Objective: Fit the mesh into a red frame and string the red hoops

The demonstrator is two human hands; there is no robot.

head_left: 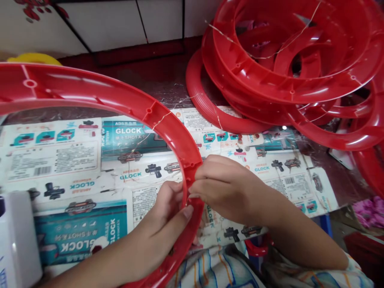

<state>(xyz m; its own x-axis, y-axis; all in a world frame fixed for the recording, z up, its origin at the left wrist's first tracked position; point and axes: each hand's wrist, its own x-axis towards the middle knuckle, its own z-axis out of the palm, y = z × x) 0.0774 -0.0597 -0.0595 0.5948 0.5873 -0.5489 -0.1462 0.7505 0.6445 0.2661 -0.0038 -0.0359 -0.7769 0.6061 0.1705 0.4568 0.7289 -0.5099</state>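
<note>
A large red plastic ring (pixel 120 93) with a hollow, ribbed channel stands tilted in front of me, its left side running out of view. My left hand (pixel 168 218) grips the ring's lower right part, with the thumb inside the channel. Just above, my right hand (pixel 225 186) has its fingers pinched together at the channel; whatever they hold is hidden. A thin wire string (pixel 163 119) crosses the ring's upper right part and trails toward the pile of rings.
Several red rings (pixel 258 90) are heaped at the back right, with thin wire over them. Flattened printed cardboard (pixel 57 156) covers the table. A white box-like object (pixel 21 236) stands at the lower left. Pink flower-like pieces (pixel 370 212) lie at the right, and something yellow (pixel 36 59) at the back left.
</note>
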